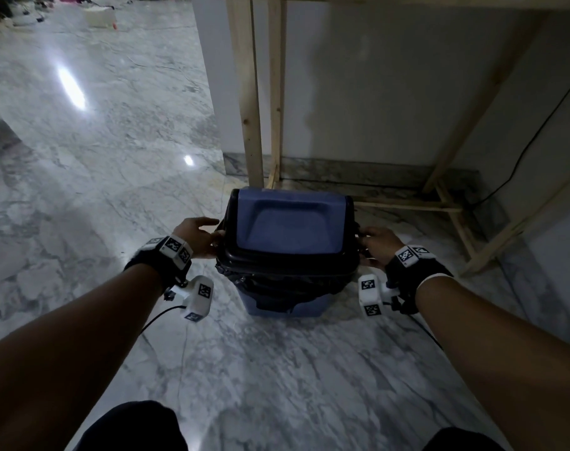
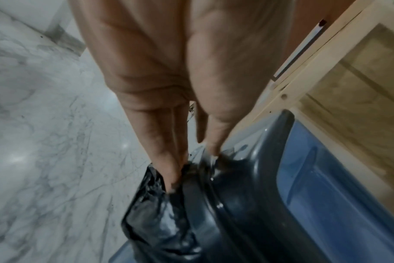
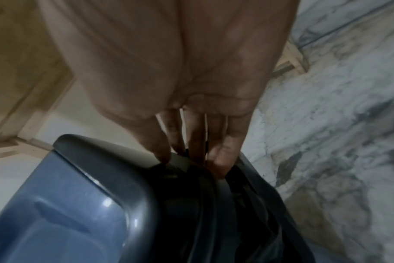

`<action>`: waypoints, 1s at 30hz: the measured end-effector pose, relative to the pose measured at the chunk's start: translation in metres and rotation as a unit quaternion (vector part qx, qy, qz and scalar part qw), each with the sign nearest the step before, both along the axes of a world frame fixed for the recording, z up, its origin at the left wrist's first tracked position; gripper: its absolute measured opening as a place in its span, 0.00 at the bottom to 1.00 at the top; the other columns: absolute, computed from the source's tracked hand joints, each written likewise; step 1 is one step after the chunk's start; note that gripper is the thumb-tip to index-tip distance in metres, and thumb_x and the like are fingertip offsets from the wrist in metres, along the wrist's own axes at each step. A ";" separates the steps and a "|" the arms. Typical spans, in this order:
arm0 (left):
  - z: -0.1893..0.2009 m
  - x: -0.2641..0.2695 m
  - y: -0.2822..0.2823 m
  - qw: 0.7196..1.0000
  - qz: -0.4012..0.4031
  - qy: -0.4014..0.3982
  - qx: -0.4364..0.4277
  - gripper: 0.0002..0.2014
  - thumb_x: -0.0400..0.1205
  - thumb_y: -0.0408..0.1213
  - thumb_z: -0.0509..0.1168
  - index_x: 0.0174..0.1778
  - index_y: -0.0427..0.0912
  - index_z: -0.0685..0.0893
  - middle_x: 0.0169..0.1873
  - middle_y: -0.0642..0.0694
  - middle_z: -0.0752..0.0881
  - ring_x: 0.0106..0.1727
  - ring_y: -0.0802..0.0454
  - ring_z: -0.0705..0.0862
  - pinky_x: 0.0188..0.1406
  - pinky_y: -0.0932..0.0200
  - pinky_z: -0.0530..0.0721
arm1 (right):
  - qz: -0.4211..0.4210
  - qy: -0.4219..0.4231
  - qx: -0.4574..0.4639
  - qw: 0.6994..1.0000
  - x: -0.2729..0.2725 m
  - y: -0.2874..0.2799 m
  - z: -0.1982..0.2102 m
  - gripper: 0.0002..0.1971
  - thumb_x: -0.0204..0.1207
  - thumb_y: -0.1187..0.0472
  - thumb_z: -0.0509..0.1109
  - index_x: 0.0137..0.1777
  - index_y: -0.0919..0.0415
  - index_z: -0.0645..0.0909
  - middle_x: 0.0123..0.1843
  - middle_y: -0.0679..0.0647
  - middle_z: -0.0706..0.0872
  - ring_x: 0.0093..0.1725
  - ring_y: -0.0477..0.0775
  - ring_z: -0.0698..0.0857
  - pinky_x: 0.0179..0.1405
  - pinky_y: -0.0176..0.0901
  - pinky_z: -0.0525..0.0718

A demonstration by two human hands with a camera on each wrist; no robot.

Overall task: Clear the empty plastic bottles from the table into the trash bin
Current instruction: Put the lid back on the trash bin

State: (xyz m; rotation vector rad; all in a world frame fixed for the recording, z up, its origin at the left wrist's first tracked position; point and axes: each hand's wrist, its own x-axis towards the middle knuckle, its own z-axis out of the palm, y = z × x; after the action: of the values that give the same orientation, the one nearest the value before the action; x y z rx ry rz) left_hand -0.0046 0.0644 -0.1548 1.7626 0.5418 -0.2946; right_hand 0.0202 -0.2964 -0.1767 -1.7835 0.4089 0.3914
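Observation:
A blue trash bin [image 1: 278, 305] with a dark rim, a blue swing lid [image 1: 287, 222] and a black bag liner [image 1: 277, 284] stands on the floor in front of me. My left hand [image 1: 210, 237] grips its left rim, thumb on top and fingers against the bunched liner [image 2: 153, 222]. On the opposite rim my right hand [image 1: 370, 244] holds on with curled fingers. In the wrist views the left hand [image 2: 191, 169] and right hand [image 3: 191, 165] both pinch the dark rim [image 3: 142, 204]. The lid is closed. No bottle is in view.
A light wooden table frame [image 1: 251, 92] stands right behind the bin against a white wall. A black cable [image 1: 521, 151] runs down the wall at the right. Marble floor [image 1: 114, 157] spreads out to the left and toward me. My knees show at the bottom edge.

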 end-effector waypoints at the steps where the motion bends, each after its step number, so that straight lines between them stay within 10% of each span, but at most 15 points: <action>1: -0.002 0.000 -0.001 1.000 0.011 0.003 0.001 0.12 0.84 0.28 0.65 0.63 0.33 0.82 0.45 0.31 0.85 0.33 0.43 0.86 0.25 0.59 0.90 | -0.007 -0.006 -0.004 1.000 0.001 0.001 -0.003 0.16 0.79 0.72 0.65 0.63 0.60 0.84 0.38 0.57 0.86 0.35 0.54 0.83 0.38 0.45 0.83; 9: -0.013 0.004 -0.001 0.999 0.032 -0.019 -0.003 0.11 0.83 0.21 0.62 0.59 0.24 0.85 0.45 0.32 0.87 0.33 0.48 0.88 0.35 0.60 0.91 | -0.055 0.005 0.009 0.998 0.003 0.000 -0.013 0.13 0.77 0.70 0.69 0.55 0.56 0.89 0.37 0.56 0.87 0.33 0.52 0.81 0.30 0.38 0.84; 21: -0.015 0.001 0.000 0.998 0.046 -0.029 -0.028 0.11 0.83 0.21 0.63 0.59 0.22 0.85 0.41 0.34 0.87 0.31 0.48 0.88 0.32 0.60 0.91 | -0.067 -0.012 0.012 0.998 -0.002 -0.005 -0.025 0.14 0.73 0.69 0.73 0.57 0.57 0.89 0.43 0.63 0.90 0.40 0.58 0.86 0.53 0.52 0.88; 30: -0.018 0.006 -0.002 0.997 0.068 -0.035 -0.024 0.11 0.83 0.23 0.65 0.59 0.22 0.85 0.39 0.33 0.86 0.22 0.54 0.87 0.29 0.62 0.90 | -0.054 -0.019 0.012 0.998 0.008 -0.006 -0.035 0.16 0.76 0.70 0.72 0.63 0.60 0.87 0.39 0.63 0.86 0.39 0.60 0.81 0.44 0.52 0.80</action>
State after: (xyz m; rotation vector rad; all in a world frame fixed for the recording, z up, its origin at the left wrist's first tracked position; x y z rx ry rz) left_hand 0.0016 0.0619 -0.1730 1.6749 0.5966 -0.1486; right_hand 0.0279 -0.3023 -0.2114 -1.7333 0.4709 0.2852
